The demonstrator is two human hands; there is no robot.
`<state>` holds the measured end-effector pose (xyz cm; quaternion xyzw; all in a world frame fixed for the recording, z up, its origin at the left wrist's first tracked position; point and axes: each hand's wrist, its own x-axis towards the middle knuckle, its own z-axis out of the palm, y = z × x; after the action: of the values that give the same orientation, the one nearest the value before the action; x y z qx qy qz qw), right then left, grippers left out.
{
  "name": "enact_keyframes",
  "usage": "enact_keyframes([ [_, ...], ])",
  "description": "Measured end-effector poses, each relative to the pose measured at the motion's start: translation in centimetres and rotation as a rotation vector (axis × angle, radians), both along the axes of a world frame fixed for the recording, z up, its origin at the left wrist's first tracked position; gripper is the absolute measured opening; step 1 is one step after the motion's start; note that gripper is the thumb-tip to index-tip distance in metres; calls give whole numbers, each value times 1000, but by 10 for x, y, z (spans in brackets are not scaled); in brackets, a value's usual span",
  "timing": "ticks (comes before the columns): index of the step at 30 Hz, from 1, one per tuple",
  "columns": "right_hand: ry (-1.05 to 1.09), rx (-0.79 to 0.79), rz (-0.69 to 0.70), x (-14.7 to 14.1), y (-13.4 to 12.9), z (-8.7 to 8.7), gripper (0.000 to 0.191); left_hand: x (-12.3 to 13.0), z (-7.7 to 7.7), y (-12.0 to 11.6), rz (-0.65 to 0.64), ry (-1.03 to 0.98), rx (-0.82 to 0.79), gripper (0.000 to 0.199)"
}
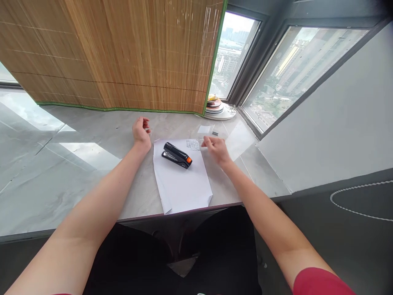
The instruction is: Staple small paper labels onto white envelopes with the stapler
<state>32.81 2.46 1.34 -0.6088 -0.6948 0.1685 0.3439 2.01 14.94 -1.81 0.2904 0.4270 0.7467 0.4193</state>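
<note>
A black stapler (176, 155) with an orange end lies slantwise on a sheet of white paper (184, 186). The paper has curled lower corners and a block of small print at its top right. To the left of the sheet, my left hand (142, 132) rests on the ledge, fingers loosely bent and apart, holding nothing I can see. Just off the sheet's right edge is my right hand (217, 149), its thumb and fingers drawn together; anything between them is too small to make out. Beyond it lie a short dark strip, apparently staples (215, 133), and a small white piece (204, 129).
A stone-look ledge (92, 131) carries everything, its front edge just above my lap. A bamboo blind (123, 53) hangs at the back. Stacked plates (215, 108) stand by the corner window (276, 73). A white wall (331, 102) rises on the right.
</note>
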Motion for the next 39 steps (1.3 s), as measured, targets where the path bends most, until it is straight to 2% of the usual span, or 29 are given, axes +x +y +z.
enact_keyframes([
  [2,147,-12,271,-35,-18,2,46,0,0,1,7,-3,-4,34],
  [3,153,-30,355,-51,-25,1,36,-1,0,1,11,-4,-8,34],
  [4,134,-39,396,-66,-31,0,33,-1,0,1,14,-4,-11,35],
  [6,83,-61,406,-85,-39,-5,44,-2,0,2,12,-5,-14,35],
  [8,53,-79,374,-87,-42,-9,47,-4,-1,2,9,-7,-12,36],
  [11,65,-86,340,-63,-43,-10,42,-5,-2,2,6,-11,-8,34],
  [18,26,-90,171,39,-57,-8,40,-1,1,-1,-17,3,-13,36],
  [22,70,-87,87,83,-46,-3,41,0,4,-4,-17,19,-30,37],
  [23,70,-55,17,94,-39,-2,37,-1,4,-5,-15,18,-36,36],
  [25,-16,1,-226,116,-23,-3,44,-3,6,-6,-12,10,-44,35],
  [26,-109,-16,-358,127,-14,-6,48,-4,6,-6,-12,3,-45,34],
  [28,-306,-129,-497,143,0,-13,45,-5,7,-6,-7,-23,-46,31],
  [30,-462,-219,-500,150,8,-21,39,-6,7,-6,-4,-51,-53,27],
  [32,-556,-237,-468,150,9,-25,37,-5,6,-4,-4,-63,-57,25],
  [34,-586,-213,-466,146,7,-25,39,-5,5,-3,-4,-62,-53,26],
  [36,-547,-127,-440,138,7,-23,40,-5,4,-2,-6,-63,-41,27],
  [39,-435,32,-204,122,18,-20,40,-6,4,-1,-8,-76,-31,30],
])
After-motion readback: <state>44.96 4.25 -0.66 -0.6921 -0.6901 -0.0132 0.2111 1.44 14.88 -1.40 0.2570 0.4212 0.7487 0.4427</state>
